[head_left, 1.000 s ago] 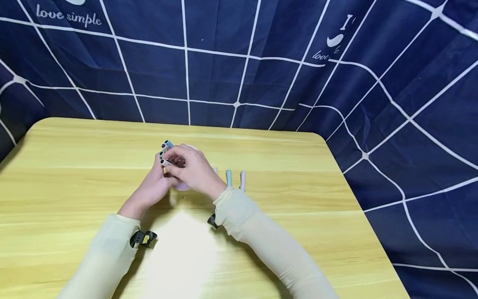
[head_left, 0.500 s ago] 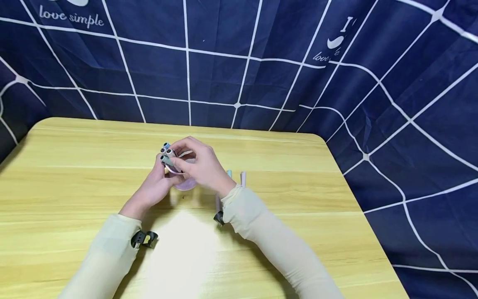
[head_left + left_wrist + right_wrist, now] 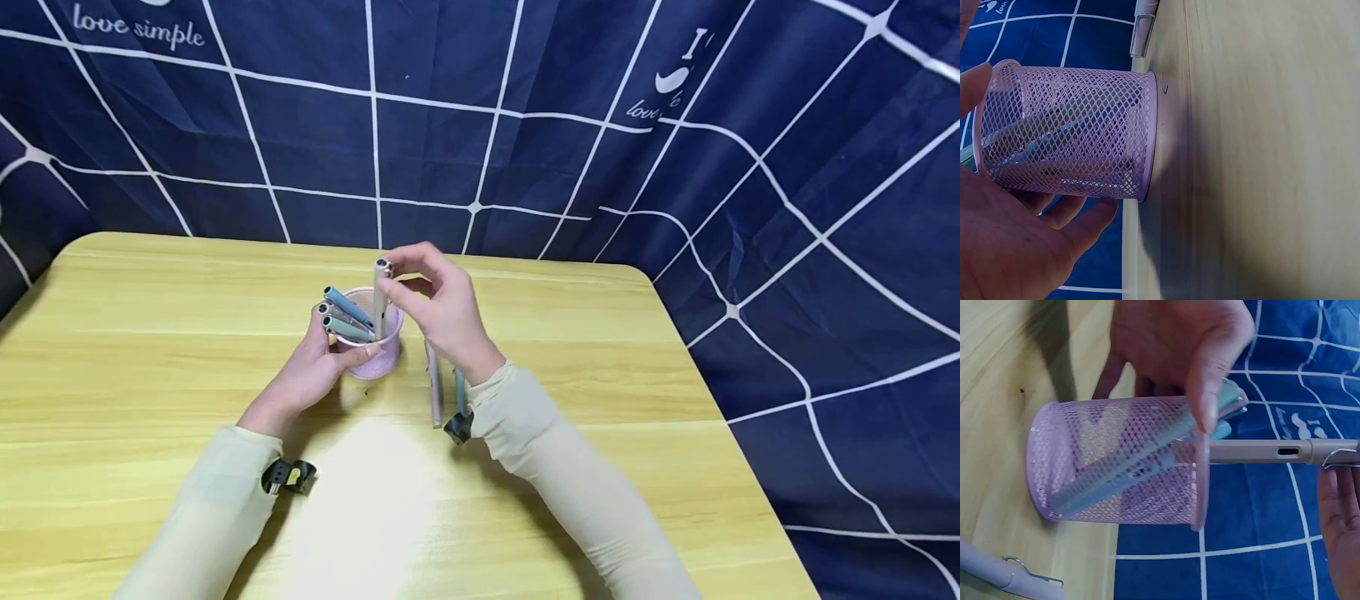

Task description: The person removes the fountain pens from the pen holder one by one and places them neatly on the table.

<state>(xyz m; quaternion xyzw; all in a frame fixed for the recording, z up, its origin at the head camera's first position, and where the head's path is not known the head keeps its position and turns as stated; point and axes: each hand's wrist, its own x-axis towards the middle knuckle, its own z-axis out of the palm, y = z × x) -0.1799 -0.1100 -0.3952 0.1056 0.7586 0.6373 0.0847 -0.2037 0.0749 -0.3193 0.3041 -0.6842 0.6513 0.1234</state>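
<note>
Slim pinkish-grey pen [image 3: 380,312], pinched upright by the right hand [image 3: 444,310], reaches into a round lilac wire-mesh cup [image 3: 384,360] I see the left hand [image 3: 317,364] grasping near its top.

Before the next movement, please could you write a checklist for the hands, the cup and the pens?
Left hand holds the lilac cylindrical mesh cup: ok, near its rim.
Right hand pinches the beige cylindrical pen: ok, near its top.
Beige pen within the cup's mouth: ok, lower part inside.
Slim blue pen, grey pen and green pen in the cup: ok, leaning toward the left hand.
Slim teal pen on the yellow wood-grain table fully visible: not ok, partly hidden.
Beige pen's tip resting on the cup's bottom: cannot tell.
</note>
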